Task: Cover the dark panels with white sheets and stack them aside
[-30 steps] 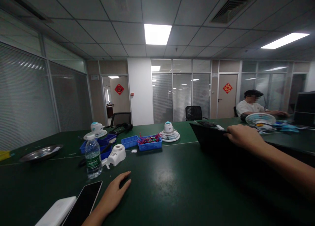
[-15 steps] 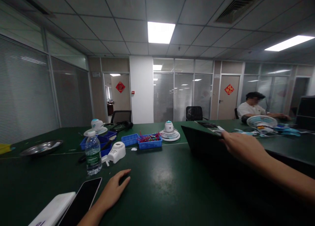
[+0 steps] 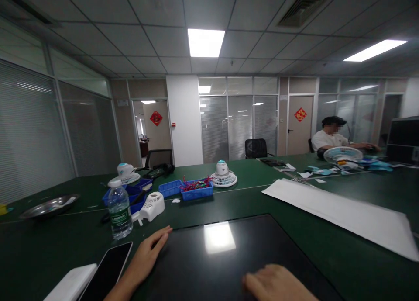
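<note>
A glossy black rectangular panel (image 3: 225, 266), earlier raised, lay flat on the green tabletop (image 3: 242, 205), seemingly placed; the left hand (image 3: 146, 252), loosely open, empty, bordered it; the blurred right hand (image 3: 278, 283) showed no clear hold.

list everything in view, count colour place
table: 1, dark green, foreground
panel: 1, glossy black, front centre
flat sheet: 1, white, right
phone: 1, black, front left
flat case: 1, white, beside phone
bottle: 1, clear, behind phone
vented housing: 1, white, beside bottle
bins: 3+, blue, centre-left
wires: several, mostly red, in bin
fan units: 2, white, near bins
dish: 1, silver, far left
grille: 1, white, far right
chairs: 2+, black, beyond table
co-worker: 1, white top, far right
door signs: 2, red, background
ceiling lights: 2, white, overhead
clutter: uncounted, mixed, far right
left hand: 1, bare, panel's left edge
right hand: 1, bare, blurred, over panel
</note>
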The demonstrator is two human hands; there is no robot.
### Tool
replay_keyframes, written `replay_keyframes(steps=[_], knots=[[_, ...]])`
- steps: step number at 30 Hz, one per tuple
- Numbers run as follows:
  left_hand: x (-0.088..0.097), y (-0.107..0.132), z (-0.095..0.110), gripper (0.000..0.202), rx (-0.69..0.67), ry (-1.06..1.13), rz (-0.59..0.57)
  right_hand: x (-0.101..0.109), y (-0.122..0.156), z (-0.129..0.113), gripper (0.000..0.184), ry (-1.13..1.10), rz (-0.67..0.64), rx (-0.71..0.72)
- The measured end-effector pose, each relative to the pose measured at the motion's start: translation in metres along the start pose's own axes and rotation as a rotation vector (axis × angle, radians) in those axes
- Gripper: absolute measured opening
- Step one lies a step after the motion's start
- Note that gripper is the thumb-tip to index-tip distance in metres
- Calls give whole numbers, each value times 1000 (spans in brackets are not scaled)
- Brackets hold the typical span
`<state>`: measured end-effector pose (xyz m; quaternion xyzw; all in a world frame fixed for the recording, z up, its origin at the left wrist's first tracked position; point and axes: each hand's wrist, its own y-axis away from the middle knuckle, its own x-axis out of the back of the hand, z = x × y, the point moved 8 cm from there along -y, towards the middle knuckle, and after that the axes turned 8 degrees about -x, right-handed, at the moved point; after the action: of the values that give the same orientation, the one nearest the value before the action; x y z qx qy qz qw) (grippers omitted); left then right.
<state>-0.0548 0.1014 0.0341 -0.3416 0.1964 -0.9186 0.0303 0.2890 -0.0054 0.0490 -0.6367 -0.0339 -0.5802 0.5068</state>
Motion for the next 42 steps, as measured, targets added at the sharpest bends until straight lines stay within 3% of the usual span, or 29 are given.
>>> replay_keyframes(steps=[3, 5, 7, 9, 12, 16, 19, 22, 24, 27, 30, 35, 39, 42], knots=[[-12, 1, 2, 50, -60, -99, -82, -4, -15, 108, 31, 35, -252, -393], [-17, 0, 0, 45, -72, -171, -111, 5, -8, 185, 35, 127, -236, -582], [-19, 0, -4, 43, -64, -224, -129, 6, 18, 254, 42, 220, -221, -779], [-20, -1, -7, 45, -53, -249, -159, -3, 57, 306, 50, 291, -237, -990], [-22, -1, -8, 47, -50, -257, -205, -27, 105, 347, 59, 321, -296, -1166], [-26, -2, -4, 48, -52, -278, -242, -46, 123, 362, 53, 334, -343, -1151], [-20, -6, 6, 46, -47, -470, -163, -44, 120, 359, 50, 337, -350, -1095], [-8, -5, 19, 44, 49, -738, -59, -30, 114, 350, 45, 333, -334, -1074], [-8, 0, 24, 47, 134, -807, -93, -18, 107, 338, 43, 340, -306, -1066], [-13, 9, 28, 60, 139, -762, -165, -3, 83, 310, 39, 345, -266, -1003], [-20, 16, 18, 81, 122, -616, -219, -2, 45, 264, 35, 305, -249, -866], [-29, 17, -1, 80, 46, -370, -269, -32, -13, 145, 37, 89, -314, -535], [-23, 16, -13, 83, 108, -250, -196, -43, -31, 56, 23, -112, -380, -282], [-18, 15, -18, 84, 148, -186, -141, -37, -33, 21, 24, -282, -373, -146]])
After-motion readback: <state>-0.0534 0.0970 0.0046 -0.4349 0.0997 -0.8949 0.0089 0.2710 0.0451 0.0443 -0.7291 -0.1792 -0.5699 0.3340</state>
